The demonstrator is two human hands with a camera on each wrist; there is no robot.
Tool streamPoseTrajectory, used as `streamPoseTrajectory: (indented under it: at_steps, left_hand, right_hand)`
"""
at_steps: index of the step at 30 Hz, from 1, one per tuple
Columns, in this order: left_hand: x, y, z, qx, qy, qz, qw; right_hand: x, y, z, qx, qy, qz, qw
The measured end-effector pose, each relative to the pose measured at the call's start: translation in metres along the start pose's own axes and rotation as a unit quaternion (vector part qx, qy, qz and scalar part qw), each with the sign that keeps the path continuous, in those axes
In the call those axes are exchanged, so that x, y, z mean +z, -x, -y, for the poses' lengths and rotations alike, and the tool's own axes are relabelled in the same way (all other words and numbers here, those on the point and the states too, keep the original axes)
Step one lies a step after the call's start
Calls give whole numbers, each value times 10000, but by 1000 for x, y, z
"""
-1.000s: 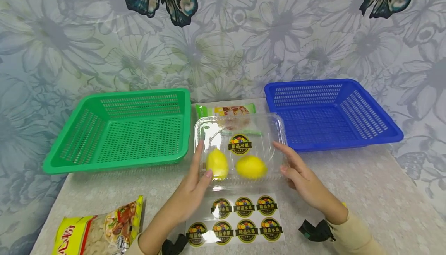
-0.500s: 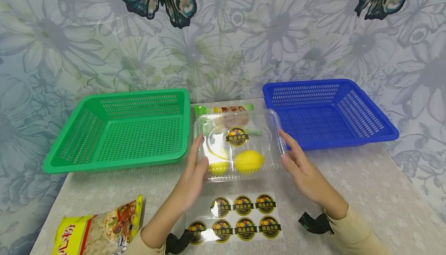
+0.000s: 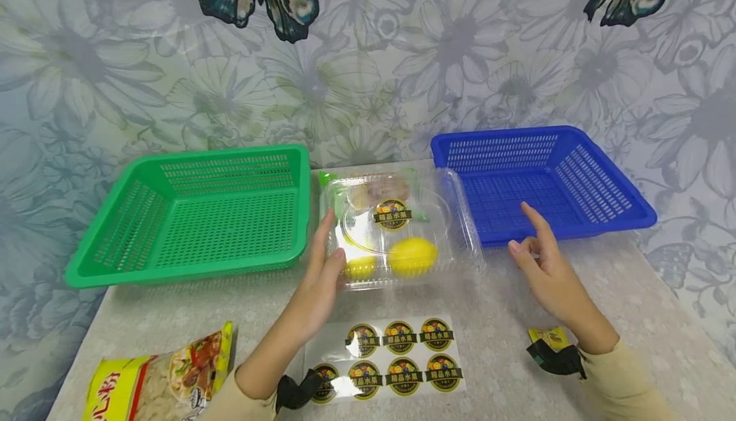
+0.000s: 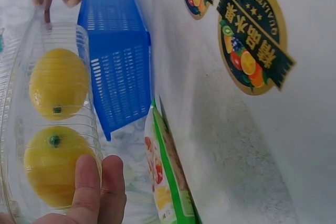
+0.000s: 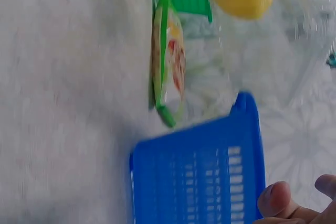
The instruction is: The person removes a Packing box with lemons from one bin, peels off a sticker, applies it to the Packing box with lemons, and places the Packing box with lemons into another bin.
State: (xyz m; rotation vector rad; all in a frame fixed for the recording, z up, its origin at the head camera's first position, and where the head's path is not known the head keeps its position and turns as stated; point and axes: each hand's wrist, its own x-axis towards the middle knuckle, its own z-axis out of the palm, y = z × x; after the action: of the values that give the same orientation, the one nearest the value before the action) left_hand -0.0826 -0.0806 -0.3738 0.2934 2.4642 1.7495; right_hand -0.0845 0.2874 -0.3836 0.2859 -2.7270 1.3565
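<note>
A clear plastic clamshell box [image 3: 434, 223] is held up over the middle of the table, with a round black-and-gold fruit sticker [image 3: 393, 215] on its lid. Inside sit two lemons [image 3: 413, 256], both also plain through the wall in the left wrist view. My left hand [image 3: 313, 293] grips the box's left end, thumb in front. Apart from the box, my right hand [image 3: 549, 277] is in front of the blue basket, index finger and thumb extended, other fingers loosely bent, holding nothing. Below the box lies a sticker sheet [image 3: 454, 379] with several matching round stickers.
A green basket [image 3: 253, 266] stands back left, a blue basket [image 3: 517, 236] back right. Between them, partly behind the box, lies a green-edged food packet [image 4: 170, 171]. A yellow-and-red food bag [image 3: 161, 382] is front left; a small yellow packet [image 3: 549, 338] lies near my right wrist.
My right hand has let go of the box's right end and moved right. The box has risen slightly in view and tilted, kept by my left hand. The small yellow packet has come into view.
</note>
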Motion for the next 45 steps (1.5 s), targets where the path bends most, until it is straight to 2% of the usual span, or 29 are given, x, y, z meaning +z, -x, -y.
streamPoseTrajectory:
  at_steps: [6,12,16,22,26,33,35,40,45]
  left_hand:
    - [1,-7,-5,-39,201,62,9998]
    - [4,-16,-12,-168,381,141,9990]
    - [6,-22,-18,-217,582,198,9979]
    - [12,-33,-29,-286,649,398,9967]
    - [20,-43,-37,-306,672,455,9962]
    - [34,-66,-47,-307,999,593,9928]
    - [38,-73,-50,-288,1060,662,9917]
    - [52,-92,-59,-248,1088,872,9899]
    - [67,-107,-66,-102,912,893,9918]
  right_hand:
    - [-25,-2,-28,520,565,-366,9964]
    - [-47,-3,-50,1533,878,-781,9812]
    - [-58,-4,-62,1933,721,-1070,9726]
    - [-73,-8,-81,2347,-5,-1249,9640]
    - [-78,-8,-87,2425,-261,-1263,9616]
    - [-78,-14,-91,2018,-1026,-1425,9636]
    - [-77,-14,-93,2042,-961,-1501,9626]
    - [-75,-13,-95,2351,-322,-1609,9580]
    - [-74,-11,-97,2350,-120,-1653,9577]
